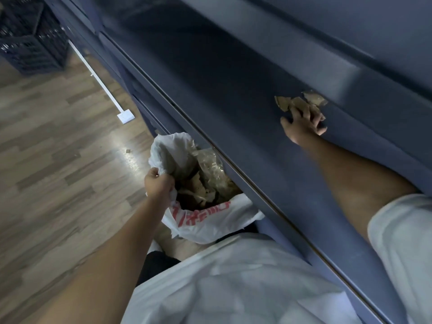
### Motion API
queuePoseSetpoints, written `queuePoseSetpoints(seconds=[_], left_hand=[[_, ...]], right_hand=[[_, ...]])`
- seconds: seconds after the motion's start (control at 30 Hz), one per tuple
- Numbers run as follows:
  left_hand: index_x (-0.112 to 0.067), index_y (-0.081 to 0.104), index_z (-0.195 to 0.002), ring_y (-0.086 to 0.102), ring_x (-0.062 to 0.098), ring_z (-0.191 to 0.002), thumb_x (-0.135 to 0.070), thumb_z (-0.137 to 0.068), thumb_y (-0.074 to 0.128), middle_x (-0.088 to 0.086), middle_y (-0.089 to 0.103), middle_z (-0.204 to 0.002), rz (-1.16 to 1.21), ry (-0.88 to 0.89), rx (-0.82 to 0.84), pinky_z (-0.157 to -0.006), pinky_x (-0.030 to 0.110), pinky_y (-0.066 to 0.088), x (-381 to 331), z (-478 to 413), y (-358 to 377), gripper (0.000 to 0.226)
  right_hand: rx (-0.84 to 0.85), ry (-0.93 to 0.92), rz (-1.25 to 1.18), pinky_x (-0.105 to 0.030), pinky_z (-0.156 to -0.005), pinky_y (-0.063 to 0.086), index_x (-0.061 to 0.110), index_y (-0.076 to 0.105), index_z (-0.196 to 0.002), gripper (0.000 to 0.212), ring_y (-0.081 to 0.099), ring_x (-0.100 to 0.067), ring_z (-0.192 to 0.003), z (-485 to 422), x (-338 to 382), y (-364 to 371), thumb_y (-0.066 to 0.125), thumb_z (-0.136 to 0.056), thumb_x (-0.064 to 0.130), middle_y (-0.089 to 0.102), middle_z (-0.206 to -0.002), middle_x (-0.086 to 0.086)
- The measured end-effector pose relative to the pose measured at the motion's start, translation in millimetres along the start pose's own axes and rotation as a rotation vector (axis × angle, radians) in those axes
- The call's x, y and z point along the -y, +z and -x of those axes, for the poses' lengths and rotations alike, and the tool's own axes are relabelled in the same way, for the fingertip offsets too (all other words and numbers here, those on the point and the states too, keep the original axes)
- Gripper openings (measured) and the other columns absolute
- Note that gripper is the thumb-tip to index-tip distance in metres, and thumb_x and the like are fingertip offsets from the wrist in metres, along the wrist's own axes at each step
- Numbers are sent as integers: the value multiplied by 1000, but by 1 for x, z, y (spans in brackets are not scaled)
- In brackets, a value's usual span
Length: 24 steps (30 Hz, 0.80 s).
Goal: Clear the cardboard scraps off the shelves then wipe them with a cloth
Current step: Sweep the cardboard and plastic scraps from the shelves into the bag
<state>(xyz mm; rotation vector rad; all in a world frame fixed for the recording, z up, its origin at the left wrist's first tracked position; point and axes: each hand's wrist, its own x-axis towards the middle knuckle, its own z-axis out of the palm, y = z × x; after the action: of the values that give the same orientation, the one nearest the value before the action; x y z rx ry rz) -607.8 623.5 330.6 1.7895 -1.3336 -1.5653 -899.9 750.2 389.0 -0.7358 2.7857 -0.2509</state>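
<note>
Far left there's a dark crate (30, 36) on the wood floor (58, 136), plus a stray bit (127, 151) lying near the glare. Then the left hand (159, 183) is clenched on the rim of a white plastic bag (205, 225), holding it open just under the front edge of the blue shelf (233, 101), already pretty loaded with brown bits. Over to the right, the right hand (301, 127) is clawed onto the cardboard scraps (301, 102), fingers curled into them. The little pile stretches along the shelf's back edge, so I reckon it's a drag left and forward to the bag. No cloth anywhere that I can spot.
</note>
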Motion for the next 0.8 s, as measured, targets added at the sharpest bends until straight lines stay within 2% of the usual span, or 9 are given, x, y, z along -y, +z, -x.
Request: queuePoseSetpoints(seconds=[0.07, 0.13, 0.23, 0.33, 0.4, 0.47, 0.5, 0.63, 0.8], left_hand=[[-10, 46, -81, 36, 16, -50, 9, -80, 36, 5, 39, -62, -2, -9, -42, -29, 8, 27, 2, -1, 4, 22], [-10, 46, -78, 37, 15, -50, 10, -77, 37, 5, 39, -60, -9, 5, -54, -29, 9, 27, 10, 2, 9, 22], [-15, 38, -64, 35, 16, -48, 10, -73, 37, 4, 38, -58, 2, 23, -37, -29, 10, 26, 16, -1, 14, 26], [-14, 41, -65, 37, 17, -49, 10, -73, 37, 4, 39, -58, 29, 16, -30, -29, 7, 25, 18, -6, 13, 26], [-7, 53, -79, 40, 18, -52, 10, -73, 38, 4, 41, -60, 41, 2, -25, -30, 9, 29, 19, -5, 10, 22], [0, 56, -105, 40, 17, -51, 10, -74, 38, 4, 43, -61, 48, -2, -33, -31, 12, 32, 19, -3, 7, 36], [-2, 55, -105, 40, 16, -51, 10, -75, 38, 4, 43, -61, 53, 2, -25, -32, 13, 33, 18, -2, 7, 37], [-15, 42, -67, 37, 16, -53, 9, -74, 37, 3, 38, -60, 64, 16, -4, -42, 21, 30, 19, -4, 9, 26], [-14, 47, -79, 38, 17, -51, 9, -76, 36, 4, 40, -61, 77, -29, 27, -38, 18, 32, 20, -4, 6, 25]], right_hand=[[27, 38, 35, -46, -114, 4, 25, 18, -148, 56, 3, -33, -143, -12, -7, 15, 30, -96, 44, 9, -157, -5], [61, 24, 20, -55, -113, 6, 34, 20, -145, 56, 1, -36, -142, -11, -9, 24, 32, -92, 50, 9, -157, -1], [18, -31, -1, -55, -114, 5, 35, 23, -143, 56, -2, -37, -142, -1, -8, 35, 34, -90, 51, 10, -156, 1], [4, -58, 20, -54, -114, 2, 35, 19, -145, 58, -5, -36, -143, 13, 0, 49, 34, -91, 50, 7, -156, 0], [16, -110, 28, -54, -115, 0, 34, 18, -145, 59, -7, -36, -143, 25, 12, 55, 34, -91, 50, 5, -157, 0], [34, -157, 1, -53, -114, -1, 34, 19, -145, 58, -8, -36, -143, 35, 24, 61, 35, -92, 49, 4, -158, 1], [43, -174, -3, -53, -114, -2, 34, 20, -145, 57, -9, -36, -143, 42, 30, 64, 35, -92, 50, 4, -158, 1], [67, -327, 71, -52, -114, -3, 37, 21, -144, 55, -9, -37, -143, 81, 54, 84, 33, -92, 51, 2, -158, 1], [189, -518, 74, -47, -115, -6, 36, 17, -146, 55, -15, -31, -143, 139, 65, 95, 30, -94, 50, -5, -159, 1]])
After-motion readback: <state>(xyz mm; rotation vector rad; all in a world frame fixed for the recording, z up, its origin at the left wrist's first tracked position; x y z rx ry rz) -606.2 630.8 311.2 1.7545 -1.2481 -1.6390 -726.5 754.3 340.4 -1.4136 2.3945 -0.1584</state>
